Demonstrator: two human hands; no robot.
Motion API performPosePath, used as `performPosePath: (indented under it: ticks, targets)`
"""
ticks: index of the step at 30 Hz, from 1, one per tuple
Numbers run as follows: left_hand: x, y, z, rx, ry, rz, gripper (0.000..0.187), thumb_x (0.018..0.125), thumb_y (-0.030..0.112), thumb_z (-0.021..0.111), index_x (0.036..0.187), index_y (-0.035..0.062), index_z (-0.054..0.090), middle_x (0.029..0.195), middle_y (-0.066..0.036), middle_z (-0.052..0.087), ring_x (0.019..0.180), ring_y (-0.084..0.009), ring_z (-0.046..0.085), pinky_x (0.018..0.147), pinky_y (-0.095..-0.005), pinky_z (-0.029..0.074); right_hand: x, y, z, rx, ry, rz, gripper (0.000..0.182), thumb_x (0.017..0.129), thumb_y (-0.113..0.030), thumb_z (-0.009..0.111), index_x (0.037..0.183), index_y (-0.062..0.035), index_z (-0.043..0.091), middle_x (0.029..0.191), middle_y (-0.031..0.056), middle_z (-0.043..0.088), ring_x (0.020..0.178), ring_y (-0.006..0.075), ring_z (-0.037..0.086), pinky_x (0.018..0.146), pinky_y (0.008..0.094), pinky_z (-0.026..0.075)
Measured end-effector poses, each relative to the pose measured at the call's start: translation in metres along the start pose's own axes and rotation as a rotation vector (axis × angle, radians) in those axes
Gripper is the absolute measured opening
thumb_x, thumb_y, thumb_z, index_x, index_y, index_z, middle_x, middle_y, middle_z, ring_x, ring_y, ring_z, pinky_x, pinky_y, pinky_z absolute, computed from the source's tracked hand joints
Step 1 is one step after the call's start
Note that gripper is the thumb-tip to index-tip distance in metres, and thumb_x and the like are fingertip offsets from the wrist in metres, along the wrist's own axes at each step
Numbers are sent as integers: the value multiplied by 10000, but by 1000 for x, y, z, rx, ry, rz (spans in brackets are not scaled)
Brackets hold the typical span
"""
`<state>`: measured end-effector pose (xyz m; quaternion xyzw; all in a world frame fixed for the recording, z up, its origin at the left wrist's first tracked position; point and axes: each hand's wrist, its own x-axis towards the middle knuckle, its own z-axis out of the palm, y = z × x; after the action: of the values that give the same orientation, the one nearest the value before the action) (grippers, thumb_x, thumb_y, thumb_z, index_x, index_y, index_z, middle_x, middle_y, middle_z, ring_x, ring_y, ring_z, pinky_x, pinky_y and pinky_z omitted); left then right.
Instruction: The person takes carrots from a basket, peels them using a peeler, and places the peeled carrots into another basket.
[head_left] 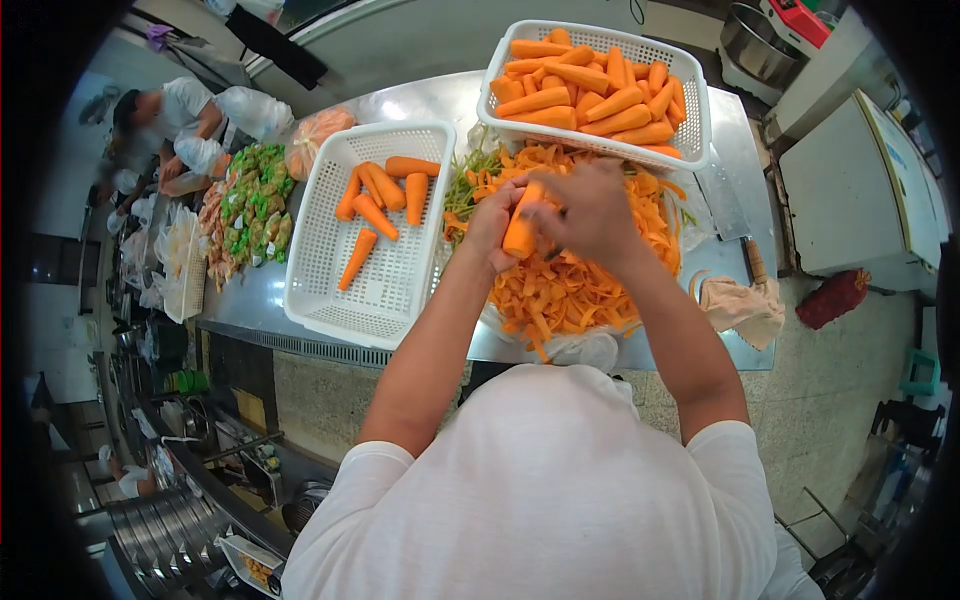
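Over a heap of orange carrot peelings point(570, 290), my left hand point(489, 224) is closed around a carrot point(520, 232), which tilts with its thick end toward me. My right hand point(595, 215) is at the carrot's right side, fingers curled and blurred by motion. Something small and dark shows under those fingers, too smeared to name. Left of my hands stands a white perforated basket point(335, 300) with several peeled-looking carrots point(372, 195) in it. Behind the heap, another white basket point(700, 125) is full of carrots point(590, 90).
On the metal table point(440, 98), a large knife point(728, 205) and a beige cloth point(742, 308) lie at the right. Green trimmings point(462, 195) edge the heap. Green-wrapped bags point(255, 205) sit far left, near another person point(190, 115). A white cabinet point(850, 190) stands at right.
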<state>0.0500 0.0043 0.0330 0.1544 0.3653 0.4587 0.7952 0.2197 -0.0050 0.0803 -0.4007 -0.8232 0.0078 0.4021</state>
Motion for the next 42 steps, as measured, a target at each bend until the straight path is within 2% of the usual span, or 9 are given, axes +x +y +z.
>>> performPosePath:
  ticks: [4, 7, 15, 22, 28, 30, 33, 39, 42]
  targets:
    - [2, -1, -15, -29, 7, -102, 332, 1054, 238, 433, 1350, 104, 501, 1030, -98, 671, 760, -217, 682, 608, -371, 609, -4, 33, 33, 21, 21, -78, 267, 896, -435, 709, 951, -183, 778, 626, 25, 640, 642, 250, 635, 760, 417, 433]
    - [0, 4, -28, 114, -324, -164, 318, 1044, 254, 459, 1314, 103, 531, 1092, -106, 664, 834, -201, 701, 692, -370, 633, 4, 67, 26, -125, -41, 190, 271, 870, -457, 731, 919, -196, 784, 641, 21, 633, 649, 253, 610, 773, 419, 430]
    - [-19, 6, 11, -25, 17, -146, 244, 1051, 257, 476, 1224, 99, 546, 964, -82, 655, 710, -211, 675, 552, -359, 593, -8, -4, 18, 54, -38, -86, 306, 870, -458, 736, 889, -156, 781, 660, 23, 675, 653, 239, 639, 755, 410, 437]
    - [-1, 2, -37, -57, -260, -163, 283, 1041, 274, 511, 1183, 46, 601, 976, -134, 697, 774, -211, 707, 608, -364, 628, 9, 45, 6, -105, 30, 200, 304, 882, -462, 718, 842, -163, 758, 643, 24, 654, 649, 240, 632, 732, 418, 426]
    - [-18, 10, 4, -76, 112, -155, 259, 1053, 278, 488, 1171, 66, 581, 846, -83, 644, 632, -197, 660, 518, -325, 585, -5, 15, 31, -5, 64, -95, 286, 879, -455, 713, 827, -175, 743, 614, 14, 612, 634, 244, 612, 760, 410, 433]
    - [0, 7, -34, 50, -221, -150, 307, 1053, 270, 474, 1235, 48, 582, 895, -85, 648, 707, -187, 678, 561, -333, 604, 3, 50, 36, -53, 95, -92, 286, 881, -457, 709, 844, -176, 746, 615, 15, 614, 642, 239, 614, 765, 408, 436]
    - [-4, 8, -28, 28, -255, -150, 343, 1050, 243, 452, 1306, 44, 564, 924, -75, 650, 755, -184, 687, 581, -334, 614, 8, 67, 22, -192, -53, 249, 278, 884, -454, 706, 862, -180, 750, 625, 17, 615, 674, 232, 620, 777, 402, 441]
    - [-11, 9, 16, -48, 79, -64, 366, 1035, 204, 439, 1370, 90, 535, 932, -65, 645, 678, -192, 666, 524, -340, 603, -5, 1, 15, 21, 86, -96, 318, 917, -475, 683, 866, -171, 761, 605, 15, 628, 603, 254, 606, 752, 411, 444]
    - [2, 4, -19, 54, -183, -95, 332, 1047, 229, 459, 1340, 98, 541, 915, -90, 663, 717, -208, 687, 545, -335, 615, -1, 30, 33, 25, 73, -99, 331, 916, -478, 686, 896, -156, 761, 596, 16, 619, 591, 254, 596, 750, 413, 441]
